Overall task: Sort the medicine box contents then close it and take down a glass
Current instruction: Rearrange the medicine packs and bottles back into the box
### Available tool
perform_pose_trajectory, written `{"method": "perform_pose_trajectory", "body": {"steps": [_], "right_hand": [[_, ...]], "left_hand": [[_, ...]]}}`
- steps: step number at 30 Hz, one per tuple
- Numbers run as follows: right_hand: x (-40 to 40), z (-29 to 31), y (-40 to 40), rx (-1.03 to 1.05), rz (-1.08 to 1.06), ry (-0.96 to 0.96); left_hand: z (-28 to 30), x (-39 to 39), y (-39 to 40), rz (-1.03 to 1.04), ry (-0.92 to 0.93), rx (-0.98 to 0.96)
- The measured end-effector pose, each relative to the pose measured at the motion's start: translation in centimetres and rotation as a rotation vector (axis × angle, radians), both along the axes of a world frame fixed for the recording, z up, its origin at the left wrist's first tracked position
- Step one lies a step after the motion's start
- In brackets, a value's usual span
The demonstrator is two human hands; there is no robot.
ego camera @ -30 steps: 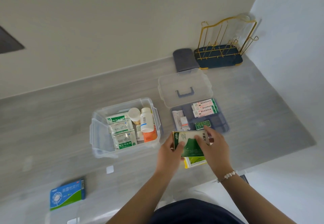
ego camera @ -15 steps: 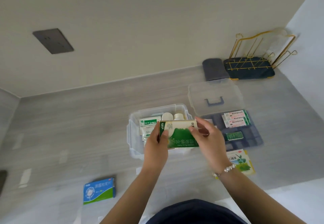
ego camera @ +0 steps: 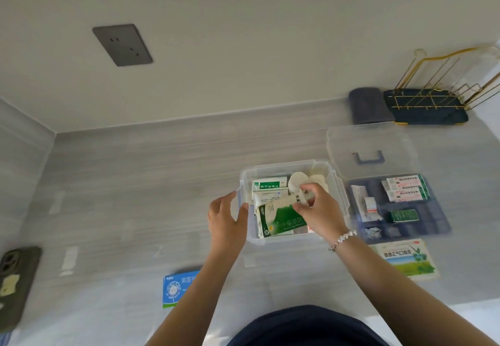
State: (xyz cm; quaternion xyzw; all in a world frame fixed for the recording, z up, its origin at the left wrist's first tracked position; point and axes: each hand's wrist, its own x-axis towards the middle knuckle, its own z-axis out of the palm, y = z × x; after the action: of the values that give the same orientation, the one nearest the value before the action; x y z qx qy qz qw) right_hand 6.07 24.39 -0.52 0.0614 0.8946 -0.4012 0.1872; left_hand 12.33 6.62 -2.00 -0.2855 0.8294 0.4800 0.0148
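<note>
The clear medicine box (ego camera: 286,165) stands on the grey counter with white-and-green cartons and white-capped bottles inside. A green-and-white medicine carton (ego camera: 280,220) lies tilted over its front part. My right hand (ego camera: 318,210) pinches the carton's right end inside the box. At the box's left wall, my left hand (ego camera: 226,220) holds the edge, thumb on the rim. The clear lid (ego camera: 370,140) with a blue handle lies to the right. In front of it is the blue divided tray (ego camera: 433,224) with small packs.
A yellow-green carton (ego camera: 405,260) lies in front of the tray. A blue carton (ego camera: 177,287) sits near my left forearm. At the back right stand a gold wire rack on a dark base (ego camera: 430,107) and a folded dark cloth (ego camera: 366,106). Wall sockets (ego camera: 123,45) are at left.
Both hands carried the green carton left from beside the tray to the box. My left hand let go of it and moved to the box's left wall; the carton now lies inside.
</note>
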Motion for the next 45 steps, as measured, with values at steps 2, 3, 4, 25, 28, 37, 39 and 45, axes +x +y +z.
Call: {"method": "perform_pose_trajectory", "body": {"steps": [2, 3, 4, 25, 28, 37, 39, 45], "right_hand": [[0.3, -0.9, -0.7, 0.054, 0.043, -0.034], [0.4, -1.3, -1.1, 0.070, 0.053, -0.046], [0.4, -1.7, -1.5, 0.083, 0.063, -0.057], [-2.0, -3.8, -3.2, 0.337, 0.321, -0.144], [-1.7, -2.5, -2.5, 0.182, 0.256, -0.079], [-0.5, 2.2, 3.1, 0.151, 0.004, 0.117], [-0.2, 2.6, 5.1, 0.131, -0.103, 0.118], [1.0, 2.7, 8.4, -0.018, -0.302, 0.072]], "left_hand": [[-0.6, -0.2, -0.3, 0.004, -0.027, 0.101], [-0.8, -0.4, -0.3, 0.006, -0.049, 0.150], [-1.0, -0.5, -0.3, 0.009, -0.072, 0.192], [-1.8, -0.8, 0.1, 0.021, -0.041, 0.275], [-0.7, -0.7, 0.4, 0.058, 0.080, 0.091], [0.9, -4.4, 2.6, -0.432, -0.121, 0.089], [0.1, -5.4, 3.0, -0.532, -0.275, 0.075], [-2.5, -7.4, 4.1, -0.777, -0.355, -0.178]]}}
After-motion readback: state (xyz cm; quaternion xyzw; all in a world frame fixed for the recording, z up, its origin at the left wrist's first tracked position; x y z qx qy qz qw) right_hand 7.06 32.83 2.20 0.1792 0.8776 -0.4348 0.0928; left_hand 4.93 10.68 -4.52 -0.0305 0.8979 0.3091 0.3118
